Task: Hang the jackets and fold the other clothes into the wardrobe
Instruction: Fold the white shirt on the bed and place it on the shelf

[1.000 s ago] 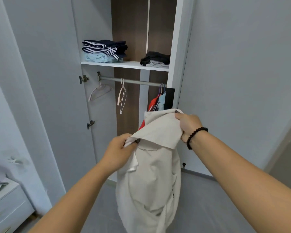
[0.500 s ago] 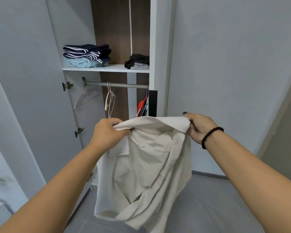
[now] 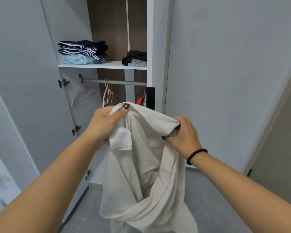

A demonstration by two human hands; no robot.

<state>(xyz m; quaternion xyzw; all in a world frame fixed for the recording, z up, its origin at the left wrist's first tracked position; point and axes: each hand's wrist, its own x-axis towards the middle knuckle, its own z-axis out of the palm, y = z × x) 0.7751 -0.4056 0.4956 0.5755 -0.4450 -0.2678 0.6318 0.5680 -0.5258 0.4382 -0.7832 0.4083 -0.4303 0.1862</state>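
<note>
Left hand (image 3: 106,125) and right hand (image 3: 185,133) both grasping collar edge of cream jacket (image 3: 141,174), held before open wardrobe (image 3: 158,47). Advice: free one hand, take empty hanger (image 3: 84,95) off rail (image 3: 114,82), seat shoulders evenly.

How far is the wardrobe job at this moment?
Done: folded piles and lie on the shelf; some clothes hang on the rail. In hand: both hands, left and right, grip a beige jacket. Left: put it on a hanger.
</note>
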